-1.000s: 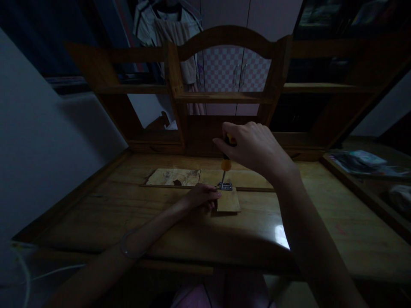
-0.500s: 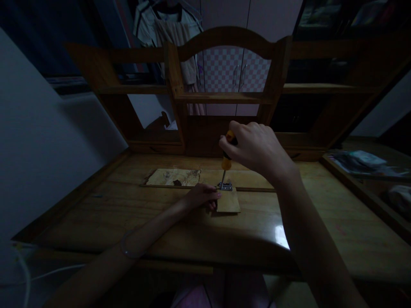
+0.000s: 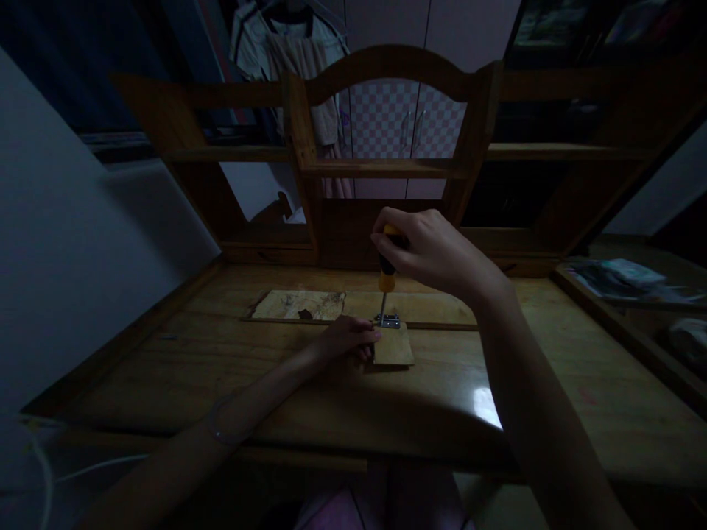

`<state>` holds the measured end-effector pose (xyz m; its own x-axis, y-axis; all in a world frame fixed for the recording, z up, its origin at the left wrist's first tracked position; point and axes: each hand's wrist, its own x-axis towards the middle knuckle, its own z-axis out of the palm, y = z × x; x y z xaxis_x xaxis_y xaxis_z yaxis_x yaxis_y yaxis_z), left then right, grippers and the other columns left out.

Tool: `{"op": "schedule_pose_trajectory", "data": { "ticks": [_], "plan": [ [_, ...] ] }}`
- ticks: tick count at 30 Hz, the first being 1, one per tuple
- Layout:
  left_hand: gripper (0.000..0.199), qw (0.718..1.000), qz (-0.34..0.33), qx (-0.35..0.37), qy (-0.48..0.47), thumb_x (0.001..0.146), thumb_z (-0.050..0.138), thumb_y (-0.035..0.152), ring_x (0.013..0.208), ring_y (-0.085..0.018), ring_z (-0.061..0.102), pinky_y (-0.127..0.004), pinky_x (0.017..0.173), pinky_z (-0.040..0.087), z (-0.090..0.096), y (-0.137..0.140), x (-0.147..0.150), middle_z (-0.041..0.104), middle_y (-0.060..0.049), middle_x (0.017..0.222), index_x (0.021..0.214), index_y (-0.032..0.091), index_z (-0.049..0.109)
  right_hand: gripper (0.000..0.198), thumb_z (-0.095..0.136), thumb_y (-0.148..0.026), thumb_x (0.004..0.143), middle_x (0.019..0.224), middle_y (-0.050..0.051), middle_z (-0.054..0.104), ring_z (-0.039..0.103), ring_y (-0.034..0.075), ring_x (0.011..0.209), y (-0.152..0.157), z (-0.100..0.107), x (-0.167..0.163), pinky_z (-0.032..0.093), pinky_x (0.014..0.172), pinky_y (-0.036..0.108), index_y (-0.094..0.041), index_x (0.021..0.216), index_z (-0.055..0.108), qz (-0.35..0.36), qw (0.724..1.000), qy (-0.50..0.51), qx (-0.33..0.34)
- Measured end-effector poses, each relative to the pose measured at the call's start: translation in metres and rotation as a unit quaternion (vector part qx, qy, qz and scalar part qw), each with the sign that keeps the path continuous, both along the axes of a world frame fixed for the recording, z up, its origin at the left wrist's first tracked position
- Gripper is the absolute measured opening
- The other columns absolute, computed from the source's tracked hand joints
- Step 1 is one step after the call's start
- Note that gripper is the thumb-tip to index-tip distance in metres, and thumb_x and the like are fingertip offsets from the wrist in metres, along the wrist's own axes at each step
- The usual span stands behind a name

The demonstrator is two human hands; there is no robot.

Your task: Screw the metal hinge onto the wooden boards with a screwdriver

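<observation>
My right hand (image 3: 417, 239) is closed around the yellow and black handle of a screwdriver (image 3: 387, 282), held nearly upright. Its metal tip points down onto a small metal hinge (image 3: 389, 322). The hinge lies across the seam between a small square wooden piece (image 3: 394, 346) and a long thin board (image 3: 425, 306). With thumb on top, my left hand (image 3: 352, 336) grips the left edge of the small wooden piece. The fingers under that edge are partly hidden. The long board's left part has a rough, stained surface. I cannot make out a screw under the tip.
Everything rests on a wooden desk (image 3: 232, 368). A wooden shelf unit (image 3: 381, 169) rises along its back. A small thin item (image 3: 168, 336) lies at the left. Past the right edge sits a packet (image 3: 632, 272) among clutter. A white cable (image 3: 47, 471) hangs at lower left.
My right hand has turned and shifted slightly left with the screwdriver handle, which stands a little more upright. My left hand and the wooden pieces stay almost the same.
</observation>
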<state>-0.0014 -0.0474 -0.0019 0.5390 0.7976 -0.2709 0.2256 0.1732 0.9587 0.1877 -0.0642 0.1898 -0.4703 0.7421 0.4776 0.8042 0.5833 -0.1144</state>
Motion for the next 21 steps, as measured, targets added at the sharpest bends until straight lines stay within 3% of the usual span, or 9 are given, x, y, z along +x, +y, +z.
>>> {"op": "schedule_pose_trajectory", "data": {
  "ticks": [5, 8, 11, 15, 18, 21],
  "plan": [
    [0.039, 1.000, 0.002, 0.002, -0.009, 0.075, 0.076, 0.049, 0.052, -0.011, 0.061, -0.021, 0.054, 0.050, -0.003, 0.001, -0.001, 0.066, -0.003, 0.062, 0.080, 0.011, 0.068, 0.034, 0.040, -0.043, 0.099, 0.075, 0.007, 0.064, 0.057, 0.019, 0.067, 0.003, -0.003, -0.003, 0.029, 0.063, 0.030, -0.019, 0.097, 0.064, -0.091, 0.992, -0.044, 0.071],
    [0.038, 1.000, -0.002, 0.008, -0.016, 0.077, 0.074, 0.049, 0.053, -0.010, 0.061, -0.020, 0.054, 0.049, -0.003, -0.001, -0.001, 0.067, -0.003, 0.064, 0.081, 0.012, 0.068, 0.046, 0.036, -0.054, 0.098, 0.071, 0.007, 0.063, 0.056, 0.020, 0.066, 0.003, -0.004, -0.005, 0.028, 0.063, 0.031, -0.018, 0.094, 0.064, -0.110, 0.990, -0.050, 0.079],
    [0.037, 1.000, -0.004, 0.010, -0.008, 0.077, 0.074, 0.048, 0.054, -0.010, 0.061, -0.020, 0.054, 0.049, 0.000, -0.002, -0.001, 0.066, -0.003, 0.064, 0.079, 0.012, 0.067, 0.043, 0.040, -0.053, 0.096, 0.078, 0.007, 0.066, 0.058, 0.021, 0.072, 0.001, -0.002, -0.004, 0.031, 0.066, 0.030, -0.018, 0.096, 0.065, -0.079, 0.995, -0.021, 0.063],
    [0.037, 1.000, -0.002, 0.009, -0.011, 0.077, 0.074, 0.048, 0.054, -0.010, 0.060, -0.019, 0.054, 0.048, 0.003, -0.003, 0.001, 0.065, -0.003, 0.063, 0.077, 0.011, 0.066, 0.024, 0.052, -0.032, 0.089, 0.099, 0.005, 0.067, 0.059, 0.019, 0.085, -0.002, 0.004, 0.003, 0.035, 0.072, 0.029, -0.020, 0.105, 0.065, 0.014, 0.999, 0.017, 0.029],
    [0.039, 1.000, -0.001, 0.000, -0.007, 0.075, 0.075, 0.049, 0.051, -0.010, 0.060, -0.021, 0.052, 0.048, 0.003, -0.003, 0.001, 0.065, -0.002, 0.061, 0.078, 0.011, 0.066, 0.023, 0.054, -0.025, 0.086, 0.100, 0.004, 0.067, 0.059, 0.019, 0.087, -0.004, 0.006, 0.008, 0.036, 0.073, 0.028, -0.020, 0.106, 0.065, 0.052, 0.998, 0.028, 0.020],
    [0.041, 1.000, 0.009, -0.013, 0.000, 0.075, 0.075, 0.050, 0.049, -0.011, 0.059, -0.022, 0.049, 0.048, 0.000, -0.002, 0.002, 0.065, -0.002, 0.061, 0.080, 0.011, 0.065, 0.020, 0.055, -0.025, 0.089, 0.096, 0.005, 0.066, 0.058, 0.018, 0.081, -0.004, 0.004, 0.009, 0.036, 0.070, 0.027, -0.021, 0.106, 0.065, 0.045, 0.998, 0.035, 0.026]
  ]
}}
